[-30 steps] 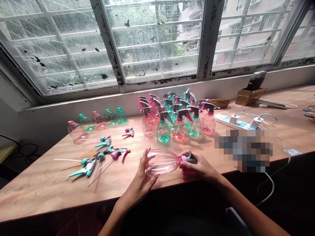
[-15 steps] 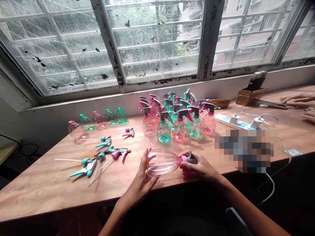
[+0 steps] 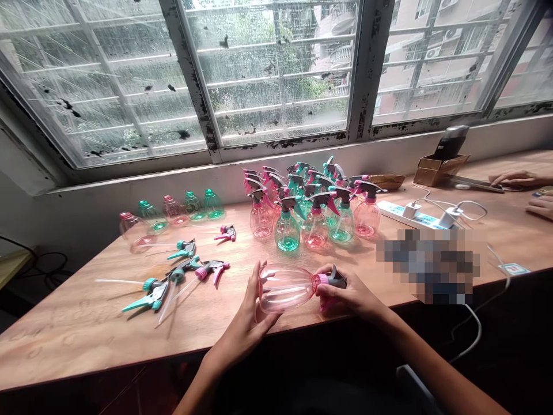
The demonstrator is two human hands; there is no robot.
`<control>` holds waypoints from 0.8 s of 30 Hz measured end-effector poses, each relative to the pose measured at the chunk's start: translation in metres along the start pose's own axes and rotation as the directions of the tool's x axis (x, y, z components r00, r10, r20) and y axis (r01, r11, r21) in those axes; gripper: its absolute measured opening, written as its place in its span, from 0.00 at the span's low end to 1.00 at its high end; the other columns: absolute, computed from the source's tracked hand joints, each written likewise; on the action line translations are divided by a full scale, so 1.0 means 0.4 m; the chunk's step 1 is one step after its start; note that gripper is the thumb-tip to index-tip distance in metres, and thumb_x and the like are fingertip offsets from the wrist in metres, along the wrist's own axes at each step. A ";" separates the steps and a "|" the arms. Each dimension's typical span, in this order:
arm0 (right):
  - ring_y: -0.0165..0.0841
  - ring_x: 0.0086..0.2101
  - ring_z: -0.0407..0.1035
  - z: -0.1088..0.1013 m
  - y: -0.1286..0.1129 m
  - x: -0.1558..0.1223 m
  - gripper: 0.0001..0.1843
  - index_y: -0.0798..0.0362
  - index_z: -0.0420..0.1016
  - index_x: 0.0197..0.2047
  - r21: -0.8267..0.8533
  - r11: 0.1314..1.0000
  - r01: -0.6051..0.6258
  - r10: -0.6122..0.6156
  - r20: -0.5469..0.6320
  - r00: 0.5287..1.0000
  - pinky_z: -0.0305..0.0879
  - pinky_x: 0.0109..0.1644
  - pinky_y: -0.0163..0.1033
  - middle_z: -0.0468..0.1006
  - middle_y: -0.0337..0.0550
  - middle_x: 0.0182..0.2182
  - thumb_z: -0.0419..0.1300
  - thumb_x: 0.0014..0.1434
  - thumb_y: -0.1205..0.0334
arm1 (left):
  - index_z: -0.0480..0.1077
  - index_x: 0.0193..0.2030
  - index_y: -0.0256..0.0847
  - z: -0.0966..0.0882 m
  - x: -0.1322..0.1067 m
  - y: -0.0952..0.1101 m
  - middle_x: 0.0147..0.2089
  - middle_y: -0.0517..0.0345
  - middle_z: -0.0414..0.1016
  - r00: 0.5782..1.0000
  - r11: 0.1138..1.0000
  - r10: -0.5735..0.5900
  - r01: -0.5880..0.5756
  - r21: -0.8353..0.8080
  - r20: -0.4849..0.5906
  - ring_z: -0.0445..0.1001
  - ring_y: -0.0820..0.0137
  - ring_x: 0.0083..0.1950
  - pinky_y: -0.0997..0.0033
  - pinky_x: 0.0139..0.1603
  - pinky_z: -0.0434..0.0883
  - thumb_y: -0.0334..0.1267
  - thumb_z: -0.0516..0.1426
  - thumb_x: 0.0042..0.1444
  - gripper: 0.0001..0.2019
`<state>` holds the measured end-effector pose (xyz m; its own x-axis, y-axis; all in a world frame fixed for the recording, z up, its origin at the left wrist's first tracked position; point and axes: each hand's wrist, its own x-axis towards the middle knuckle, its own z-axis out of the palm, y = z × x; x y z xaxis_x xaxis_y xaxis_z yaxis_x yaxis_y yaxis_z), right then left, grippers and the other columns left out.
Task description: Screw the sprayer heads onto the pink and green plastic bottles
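Note:
A clear pink spray bottle lies on its side just above the front edge of the wooden table. My left hand cups the bottle's base, fingers curled round it. My right hand is closed round the grey and pink trigger head at the bottle's neck. Several loose trigger heads with dip tubes lie to the left. Behind them stand several capless pink and green bottles.
A cluster of finished pink and green spray bottles stands mid-table. A power strip with cables, a cardboard box and a blurred patch lie to the right. Another person's hands rest at the far right. Windows run along the back.
My hands and the bottle have barely moved. At the far right, another person's hands came into view and shifted on the table.

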<state>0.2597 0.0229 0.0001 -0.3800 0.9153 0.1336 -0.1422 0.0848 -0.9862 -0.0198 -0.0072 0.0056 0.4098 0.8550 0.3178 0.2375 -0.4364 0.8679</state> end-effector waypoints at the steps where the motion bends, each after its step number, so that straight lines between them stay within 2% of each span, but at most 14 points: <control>1: 0.36 0.27 0.78 0.000 -0.001 0.000 0.23 0.54 0.71 0.44 -0.006 1.000 0.004 -0.004 -0.004 1.000 0.75 0.35 0.40 0.82 0.40 0.28 0.73 0.57 0.48 | 0.29 0.76 0.72 0.000 -0.001 -0.004 0.82 0.55 0.34 1.000 1.000 0.008 -0.008 -0.008 0.000 0.52 0.53 0.77 0.45 0.71 0.63 0.40 0.58 0.69 0.44; 4: 0.36 0.27 0.78 -0.001 -0.003 0.000 0.22 0.54 0.71 0.44 -0.023 1.000 0.014 -0.014 -0.011 1.000 0.75 0.34 0.40 0.82 0.40 0.27 0.73 0.57 0.48 | 0.28 0.76 0.73 0.001 -0.004 -0.005 0.81 0.53 0.38 1.000 0.999 -0.002 0.002 -0.033 0.011 0.57 0.53 0.75 0.44 0.69 0.66 0.40 0.58 0.69 0.45; 8: 0.36 0.27 0.78 0.000 -0.005 -0.001 0.21 0.54 0.72 0.44 -0.025 1.000 0.020 -0.020 -0.005 1.000 0.75 0.34 0.40 0.82 0.40 0.27 0.72 0.58 0.49 | 0.28 0.76 0.71 0.002 -0.006 0.013 0.81 0.52 0.37 0.997 0.996 -0.061 0.063 -0.070 0.037 0.61 0.51 0.73 0.42 0.69 0.66 0.41 0.62 0.65 0.49; 12: 0.37 0.27 0.78 0.002 -0.007 -0.001 0.23 0.54 0.71 0.44 -0.015 1.000 0.016 -0.016 -0.011 1.000 0.75 0.34 0.41 0.82 0.41 0.27 0.73 0.57 0.48 | 0.31 0.77 0.67 0.000 -0.004 0.017 0.81 0.48 0.38 0.996 0.993 -0.086 0.089 -0.076 0.034 0.62 0.50 0.73 0.42 0.70 0.64 0.41 0.62 0.66 0.48; 15: 0.37 0.26 0.78 0.002 -0.005 0.000 0.23 0.53 0.71 0.44 0.009 1.000 0.009 -0.009 -0.020 1.000 0.74 0.34 0.41 0.82 0.41 0.27 0.73 0.56 0.47 | 0.29 0.77 0.70 -0.001 -0.005 0.006 0.82 0.51 0.32 0.999 0.996 -0.039 0.041 -0.082 0.034 0.60 0.52 0.74 0.43 0.72 0.62 0.40 0.60 0.67 0.46; 18: 0.36 0.26 0.77 0.001 -0.001 0.000 0.24 0.53 0.70 0.43 0.040 0.999 0.004 -0.002 -0.034 0.999 0.73 0.33 0.41 0.82 0.41 0.26 0.73 0.56 0.46 | 0.29 0.76 0.71 -0.001 -0.007 -0.001 0.82 0.52 0.33 0.999 0.994 -0.023 0.026 -0.107 0.036 0.61 0.54 0.74 0.44 0.72 0.61 0.40 0.57 0.69 0.43; 21: 0.36 0.26 0.77 0.001 0.000 -0.001 0.24 0.53 0.70 0.43 0.057 0.998 -0.003 0.005 -0.032 0.999 0.73 0.34 0.41 0.82 0.41 0.26 0.74 0.55 0.46 | 0.28 0.76 0.71 0.002 -0.007 0.006 0.82 0.51 0.34 0.998 0.990 -0.049 0.054 -0.127 0.043 0.65 0.55 0.71 0.45 0.71 0.64 0.40 0.59 0.68 0.46; 24: 0.36 0.26 0.77 0.003 0.000 -0.002 0.24 0.53 0.71 0.43 0.070 0.998 -0.005 0.007 -0.025 1.000 0.74 0.34 0.41 0.82 0.41 0.27 0.74 0.56 0.47 | 0.26 0.77 0.66 0.004 -0.008 0.022 0.82 0.50 0.34 0.994 0.987 -0.097 0.103 -0.127 0.050 0.59 0.51 0.75 0.44 0.73 0.61 0.40 0.61 0.66 0.50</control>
<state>0.2589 0.0217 0.0003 -0.3581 0.9253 0.1246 -0.2038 0.0528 -0.9776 -0.0175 -0.0142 0.0117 0.4284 0.8783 0.2125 0.1642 -0.3069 0.9375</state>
